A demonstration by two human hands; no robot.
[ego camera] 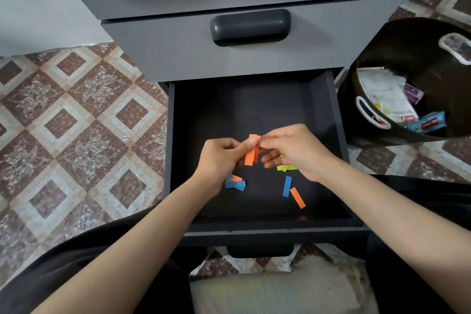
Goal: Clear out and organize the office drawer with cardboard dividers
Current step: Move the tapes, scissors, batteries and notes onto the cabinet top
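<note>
The open dark drawer [254, 99] sits pulled out below me. My left hand [219, 158] and my right hand [295, 150] meet over its middle, both pinching a small bunch of orange paper strips [251, 151]. Loose strips lie on the drawer floor: a blue and orange cluster [235, 183] under my left wrist, a blue strip [287, 186], an orange strip [297, 197], and a green strip [286, 167] partly hidden under my right hand.
A dark round bin [382, 135] with paper, packets and a blue pack stands to the right of the drawer. A shut grey drawer with a dark handle [250, 27] is above. Patterned floor tiles [76, 122] lie to the left. A pale cushion [275, 288] is at the bottom.
</note>
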